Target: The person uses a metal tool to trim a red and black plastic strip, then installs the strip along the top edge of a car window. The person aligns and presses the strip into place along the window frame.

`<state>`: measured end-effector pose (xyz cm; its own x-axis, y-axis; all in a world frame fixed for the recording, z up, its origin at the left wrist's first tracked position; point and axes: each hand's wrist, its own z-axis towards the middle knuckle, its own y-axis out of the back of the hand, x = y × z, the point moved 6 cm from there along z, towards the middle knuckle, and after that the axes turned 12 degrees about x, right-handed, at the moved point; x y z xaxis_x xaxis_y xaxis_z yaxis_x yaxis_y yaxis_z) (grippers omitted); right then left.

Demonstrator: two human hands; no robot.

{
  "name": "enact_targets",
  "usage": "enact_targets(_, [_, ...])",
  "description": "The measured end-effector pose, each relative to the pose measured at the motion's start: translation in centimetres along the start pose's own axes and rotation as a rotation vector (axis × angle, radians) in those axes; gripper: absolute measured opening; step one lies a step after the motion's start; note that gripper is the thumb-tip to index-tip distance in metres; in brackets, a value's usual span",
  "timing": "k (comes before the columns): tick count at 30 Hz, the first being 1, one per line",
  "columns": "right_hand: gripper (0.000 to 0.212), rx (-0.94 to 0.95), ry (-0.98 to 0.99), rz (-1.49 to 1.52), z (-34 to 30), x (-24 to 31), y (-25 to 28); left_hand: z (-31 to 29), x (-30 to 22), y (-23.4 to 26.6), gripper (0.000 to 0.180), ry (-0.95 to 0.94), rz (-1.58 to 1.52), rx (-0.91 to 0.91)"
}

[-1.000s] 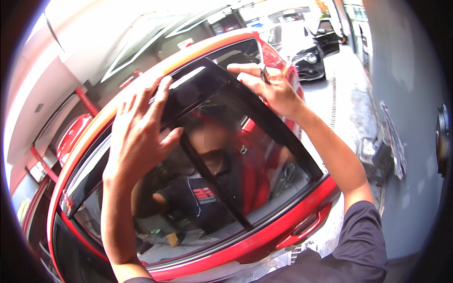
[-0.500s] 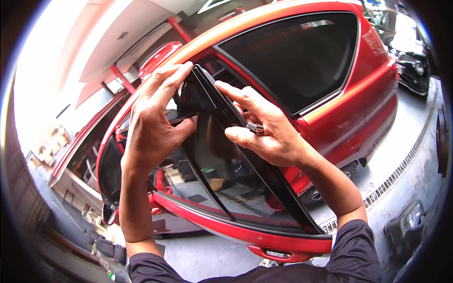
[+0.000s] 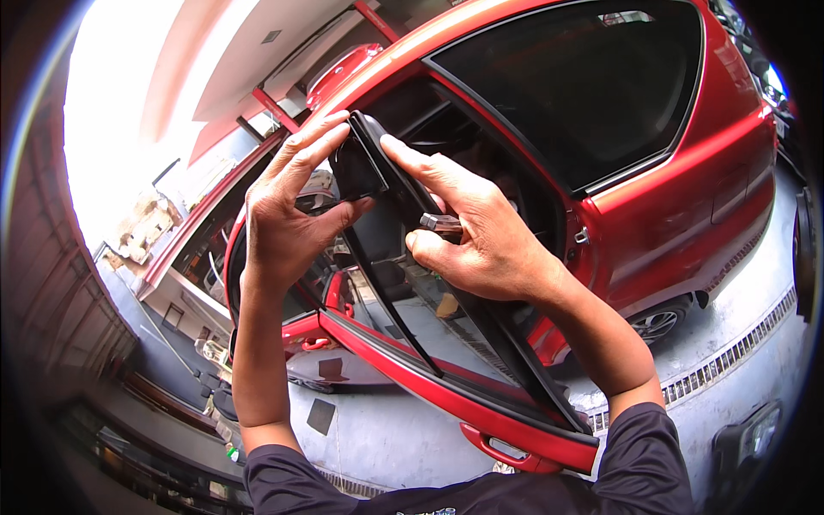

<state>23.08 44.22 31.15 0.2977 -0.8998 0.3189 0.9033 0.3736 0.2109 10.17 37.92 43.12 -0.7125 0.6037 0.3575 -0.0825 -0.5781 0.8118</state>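
An open red car door [image 3: 403, 369] with a black window frame [image 3: 506, 343] stands in front of me. My left hand [image 3: 296, 202] is at the frame's upper corner, its fingers stretched along the edge and its thumb apart below, by a glossy black panel [image 3: 356, 172]. Across the frame, my right hand [image 3: 472, 223] grips a small grey metallic tool [image 3: 440, 223] between thumb and curled fingers. Its index finger lies extended against the frame's edge. The tool's far end is hidden, so its kind cannot be made out. Dark window glass [image 3: 421, 300] sits below both hands.
The red car's body [image 3: 661, 197] fills the upper right, with a dark rear side window [image 3: 584, 86] and a wheel [image 3: 657, 322]. A drain grate [image 3: 730, 360] crosses the pale floor. At lower right is a dark object with a clear lens [image 3: 755, 433]. Another red vehicle [image 3: 343, 73] stands behind.
The view has shifted, so the car body sits farther right and higher. Both hands stay at the door frame's upper corner, and the tool remains in my right hand.
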Motion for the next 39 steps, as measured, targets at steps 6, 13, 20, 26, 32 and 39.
enact_targets(6, [0.082, 0.099, -0.159, -0.161, 0.2, 1.3, -0.1, -0.3, 0.3, 0.1, 0.072, -0.042, 0.043, -0.017])
enact_targets(13, [0.079, 0.098, -0.147, -0.209, 0.3, 2.0, 0.0, -0.6, 0.9, -0.2, 0.07, -0.111, 0.025, -0.061])
enact_targets(20, [0.043, -0.113, -0.165, 0.187, 1.0, 0.3, 0.3, -0.9, 1.7, -0.3, 0.07, -0.145, -0.114, -0.125])
enact_targets(26, [0.032, -0.264, -0.272, 0.697, 4.1, -2.1, 0.1, -1.1, 2.7, -1.6, 0.072, -0.215, -0.196, -0.259])
enact_targets(32, [0.04, -0.176, -0.355, 0.765, 4.9, -3.0, 0.3, -1.4, 3.6, -2.3, 0.061, -0.292, -0.245, -0.368])
enact_targets(39, [0.041, -0.243, -0.343, 0.852, 4.7, -2.2, -0.1, -1.2, 4.0, -2.8, 0.051, -0.341, -0.36, -0.406])
